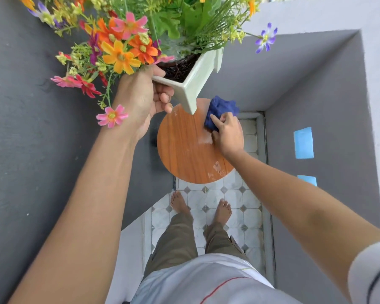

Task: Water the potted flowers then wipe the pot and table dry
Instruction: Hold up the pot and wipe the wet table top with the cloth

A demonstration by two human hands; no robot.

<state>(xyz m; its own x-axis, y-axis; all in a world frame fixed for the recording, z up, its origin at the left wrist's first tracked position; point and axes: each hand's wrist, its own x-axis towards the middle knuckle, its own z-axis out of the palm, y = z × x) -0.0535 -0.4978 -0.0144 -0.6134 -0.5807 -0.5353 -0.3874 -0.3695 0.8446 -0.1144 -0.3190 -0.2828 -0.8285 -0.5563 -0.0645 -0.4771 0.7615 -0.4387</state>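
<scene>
We are in the table-drying step. We hold the white square planter of mixed artificial-looking flowers [198, 75] lifted clear of the round wood-grain table [184, 150], our left hand [140, 99] closed around its rim. Our right hand [227, 132] presses the crumpled dark blue cloth [219, 110] onto the far right part of the tabletop. Pale wet-looking patches remain near the front edge; we judge the next move is to sweep the cloth toward them.
</scene>
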